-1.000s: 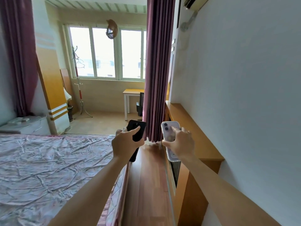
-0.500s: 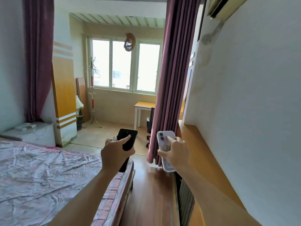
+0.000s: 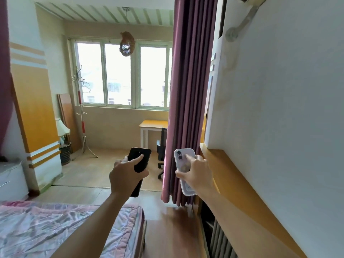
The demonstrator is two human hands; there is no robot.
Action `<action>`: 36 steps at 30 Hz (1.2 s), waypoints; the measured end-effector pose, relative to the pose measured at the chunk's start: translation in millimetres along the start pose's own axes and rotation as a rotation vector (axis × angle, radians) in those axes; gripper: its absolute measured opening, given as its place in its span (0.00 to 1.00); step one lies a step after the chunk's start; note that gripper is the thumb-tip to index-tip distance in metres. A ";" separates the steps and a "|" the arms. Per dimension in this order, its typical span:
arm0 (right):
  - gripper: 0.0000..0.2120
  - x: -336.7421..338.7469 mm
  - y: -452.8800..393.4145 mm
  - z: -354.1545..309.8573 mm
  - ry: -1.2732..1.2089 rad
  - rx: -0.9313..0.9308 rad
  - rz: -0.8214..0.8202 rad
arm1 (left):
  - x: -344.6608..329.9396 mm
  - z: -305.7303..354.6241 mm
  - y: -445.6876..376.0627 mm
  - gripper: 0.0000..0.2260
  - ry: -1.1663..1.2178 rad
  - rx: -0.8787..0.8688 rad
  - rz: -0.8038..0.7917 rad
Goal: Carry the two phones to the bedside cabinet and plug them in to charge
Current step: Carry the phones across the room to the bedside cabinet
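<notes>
My left hand [image 3: 125,176] grips a black phone [image 3: 141,158], held upright with its back toward me and my forefinger lying across it. My right hand [image 3: 197,174] grips a pale lilac phone in a clear case [image 3: 183,159], its two camera lenses at the top. Both phones are held out in front of me, side by side, above the gap between the bed and the wall shelf. A white bedside cabinet [image 3: 11,180] stands at the far left edge, beyond the bed.
A bed with a pink crumpled cover [image 3: 55,229] fills the lower left. A wooden shelf [image 3: 232,183] runs along the right wall, with a radiator below. A purple curtain [image 3: 189,101] hangs ahead; past it are a desk [image 3: 151,124], an office chair and a coat stand [image 3: 81,116].
I have walked forward along the bed's foot end; the bed takes up less of the view and the window room looks nearer. Both hands keep the same hold on the phones.
</notes>
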State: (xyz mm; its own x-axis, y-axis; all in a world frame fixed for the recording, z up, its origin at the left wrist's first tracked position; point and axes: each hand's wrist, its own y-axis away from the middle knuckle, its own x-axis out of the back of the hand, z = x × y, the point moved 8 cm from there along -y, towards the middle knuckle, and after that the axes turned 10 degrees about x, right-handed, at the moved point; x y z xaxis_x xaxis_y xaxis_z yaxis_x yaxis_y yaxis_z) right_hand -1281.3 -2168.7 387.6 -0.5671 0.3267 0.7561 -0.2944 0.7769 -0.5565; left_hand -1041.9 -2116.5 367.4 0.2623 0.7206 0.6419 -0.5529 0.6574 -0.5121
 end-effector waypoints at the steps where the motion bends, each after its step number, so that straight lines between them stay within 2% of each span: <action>1: 0.37 -7.7 -15.4 5.1 0.003 -0.006 0.008 | -10.6 0.8 -17.3 0.23 -0.003 -0.009 -0.004; 8: 0.36 -56.4 -111.6 40.6 0.062 -0.026 0.022 | -86.2 5.6 -111.1 0.22 0.005 -0.052 -0.021; 13: 0.35 -102.3 -181.0 72.1 0.095 -0.003 -0.013 | -148.2 6.5 -172.1 0.22 0.014 0.001 -0.016; 24: 0.32 -203.3 -363.8 145.3 0.005 0.060 -0.079 | -277.8 4.3 -315.5 0.23 -0.038 0.080 0.047; 36: 0.35 -324.4 -528.1 181.2 -0.073 0.114 -0.122 | -387.7 -25.7 -466.9 0.22 -0.074 0.143 0.076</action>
State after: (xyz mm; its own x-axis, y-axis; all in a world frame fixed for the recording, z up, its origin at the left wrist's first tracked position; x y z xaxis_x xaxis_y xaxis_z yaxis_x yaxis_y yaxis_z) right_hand -1081.3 -2782.5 373.9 -0.5754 0.1907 0.7953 -0.4474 0.7407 -0.5013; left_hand -865.1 -2697.1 342.9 0.1594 0.7456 0.6471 -0.6769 0.5597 -0.4781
